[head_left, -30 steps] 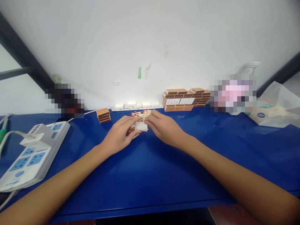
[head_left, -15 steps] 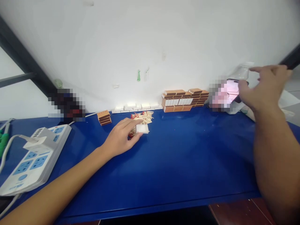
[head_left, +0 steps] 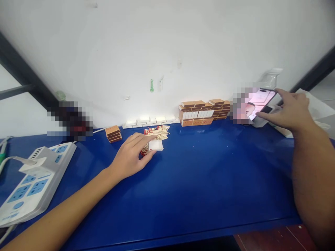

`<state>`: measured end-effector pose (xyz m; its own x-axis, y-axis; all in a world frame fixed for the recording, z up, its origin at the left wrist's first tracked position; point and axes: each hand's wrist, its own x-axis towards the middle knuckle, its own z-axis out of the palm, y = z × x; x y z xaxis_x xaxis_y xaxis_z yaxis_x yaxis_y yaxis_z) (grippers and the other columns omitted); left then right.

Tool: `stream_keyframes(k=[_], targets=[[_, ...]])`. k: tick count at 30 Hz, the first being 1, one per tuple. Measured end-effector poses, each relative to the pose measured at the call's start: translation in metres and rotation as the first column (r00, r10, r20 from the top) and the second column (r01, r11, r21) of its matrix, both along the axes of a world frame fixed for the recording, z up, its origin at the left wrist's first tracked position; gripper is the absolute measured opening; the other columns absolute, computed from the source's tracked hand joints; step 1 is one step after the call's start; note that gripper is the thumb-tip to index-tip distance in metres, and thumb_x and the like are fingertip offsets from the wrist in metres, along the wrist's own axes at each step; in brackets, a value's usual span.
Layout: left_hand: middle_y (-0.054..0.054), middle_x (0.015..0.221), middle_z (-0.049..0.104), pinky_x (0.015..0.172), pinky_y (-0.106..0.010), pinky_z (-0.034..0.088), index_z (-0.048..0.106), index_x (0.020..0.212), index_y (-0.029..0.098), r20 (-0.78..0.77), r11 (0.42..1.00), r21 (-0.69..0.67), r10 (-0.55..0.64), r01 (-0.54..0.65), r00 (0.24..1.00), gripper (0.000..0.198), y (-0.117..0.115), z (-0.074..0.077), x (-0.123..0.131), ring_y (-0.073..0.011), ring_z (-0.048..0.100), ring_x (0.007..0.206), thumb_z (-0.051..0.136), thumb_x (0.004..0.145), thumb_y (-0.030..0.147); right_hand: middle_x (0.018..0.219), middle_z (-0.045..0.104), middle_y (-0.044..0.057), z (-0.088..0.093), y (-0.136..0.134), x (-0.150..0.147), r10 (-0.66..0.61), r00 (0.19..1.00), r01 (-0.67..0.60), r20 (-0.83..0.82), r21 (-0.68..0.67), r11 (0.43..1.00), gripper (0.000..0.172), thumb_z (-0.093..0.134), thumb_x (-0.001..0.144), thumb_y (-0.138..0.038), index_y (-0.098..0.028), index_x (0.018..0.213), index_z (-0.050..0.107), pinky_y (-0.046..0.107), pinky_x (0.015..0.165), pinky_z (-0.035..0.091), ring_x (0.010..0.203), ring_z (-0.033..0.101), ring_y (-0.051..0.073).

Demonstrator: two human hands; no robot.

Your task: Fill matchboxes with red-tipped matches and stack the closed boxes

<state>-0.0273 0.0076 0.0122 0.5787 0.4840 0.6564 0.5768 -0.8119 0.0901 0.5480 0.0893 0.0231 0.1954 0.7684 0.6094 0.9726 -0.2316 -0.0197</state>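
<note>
My left hand [head_left: 131, 153] is curled around a small white matchbox tray [head_left: 155, 145], with thumb and fingers on its left end. Beside and behind that tray lies a heap of red-tipped matches [head_left: 160, 131], partly hidden by my fingers. At the far right, my right hand [head_left: 294, 108] grips a phone [head_left: 261, 101], fingers at its upper corner and thumb at the lower part of its right edge. The phone leans with a lit pinkish screen; its left side is pixelated.
White trays [head_left: 149, 122] line the wall. Stacked matchboxes [head_left: 197, 122] stand right of them, and a smaller matchbox stack [head_left: 113, 134] stands left. A power strip [head_left: 49, 195] with a plugged adapter occupies the left. A clear plastic bottle [head_left: 272, 78] is behind the phone.
My right hand has come down and left onto the phone, from just beside it. My left hand keeps its hold on the tray. The view has shifted slightly.
</note>
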Motion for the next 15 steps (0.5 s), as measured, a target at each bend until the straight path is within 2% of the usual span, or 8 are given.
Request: stream_keyframes(k=[4, 9, 15], targets=[[-0.009, 0.112, 0.072, 0.092, -0.046, 0.054, 0.057, 0.138, 0.021, 0.0, 1.0, 0.004, 0.0, 0.0, 1.0, 0.043, -0.0023, 0.0024, 0.0001, -0.0263, 0.064, 0.106, 0.067, 0.096, 0.026, 0.123, 0.061, 0.027, -0.0019, 0.0008, 0.0, -0.023, 1.0, 0.023, 0.015, -0.002, 1.0, 0.083, 0.072, 0.087, -0.042, -0.006, 0.155, 0.041, 0.042, 0.097, 0.029, 0.127, 0.039, 0.035], [-0.009, 0.109, 0.072, 0.092, -0.045, 0.054, 0.058, 0.136, 0.021, -0.001, 1.0, 0.02, -0.009, 0.009, 1.0, 0.04, -0.0045, 0.0054, 0.0007, -0.0256, 0.064, 0.104, 0.065, 0.096, 0.023, 0.108, 0.064, 0.021, -0.0035, 0.0039, 0.0011, -0.033, 0.999, 0.034, -0.042, 0.024, 0.999, 0.084, 0.075, 0.084, -0.043, -0.01, 0.154, 0.043, 0.041, 0.097, 0.032, 0.121, 0.043, 0.035], [-0.009, 0.113, 0.072, 0.093, -0.045, 0.054, 0.058, 0.135, 0.019, 0.005, 1.0, 0.028, 0.002, -0.002, 1.0, 0.041, -0.0023, 0.0035, -0.0011, -0.0256, 0.063, 0.107, 0.067, 0.095, 0.024, 0.112, 0.066, 0.022, -0.0022, 0.0002, -0.0037, 0.01, 0.999, -0.009, -0.032, 0.046, 0.999, 0.08, 0.069, 0.086, -0.042, -0.009, 0.154, 0.042, 0.042, 0.097, 0.032, 0.118, 0.046, 0.036]])
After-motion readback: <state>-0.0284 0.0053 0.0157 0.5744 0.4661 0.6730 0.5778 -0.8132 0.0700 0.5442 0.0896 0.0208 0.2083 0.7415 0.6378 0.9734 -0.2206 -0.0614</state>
